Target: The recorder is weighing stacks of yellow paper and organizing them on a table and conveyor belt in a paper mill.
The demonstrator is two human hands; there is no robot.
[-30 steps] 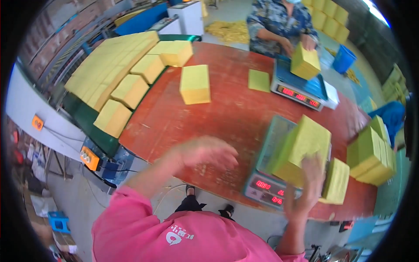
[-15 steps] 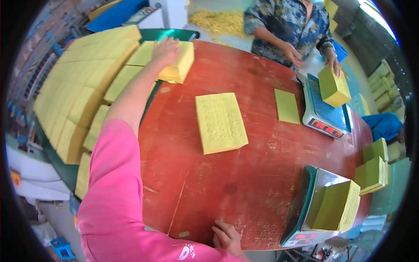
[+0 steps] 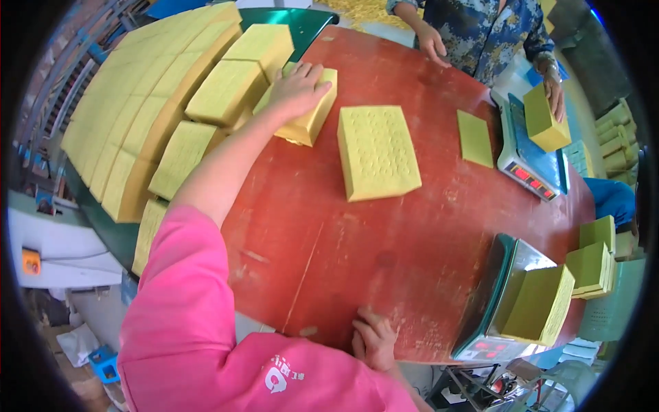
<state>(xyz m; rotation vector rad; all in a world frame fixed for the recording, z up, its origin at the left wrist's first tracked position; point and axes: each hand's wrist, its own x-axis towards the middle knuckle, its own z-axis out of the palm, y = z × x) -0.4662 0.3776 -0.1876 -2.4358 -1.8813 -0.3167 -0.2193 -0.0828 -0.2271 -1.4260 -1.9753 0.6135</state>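
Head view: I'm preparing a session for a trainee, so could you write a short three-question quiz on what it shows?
1. Choose one. The person's left hand is touching: (a) a blue stool, (b) a yellow paper stack, (c) a white bag.
2. True or false: the person's right hand lies on top of a yellow paper stack.
3. What lies flat on the red table, just left of the far digital scale?

Key:
1. b.
2. False; it is at the near edge of the red table.
3. A thin yellow sheet or pad.
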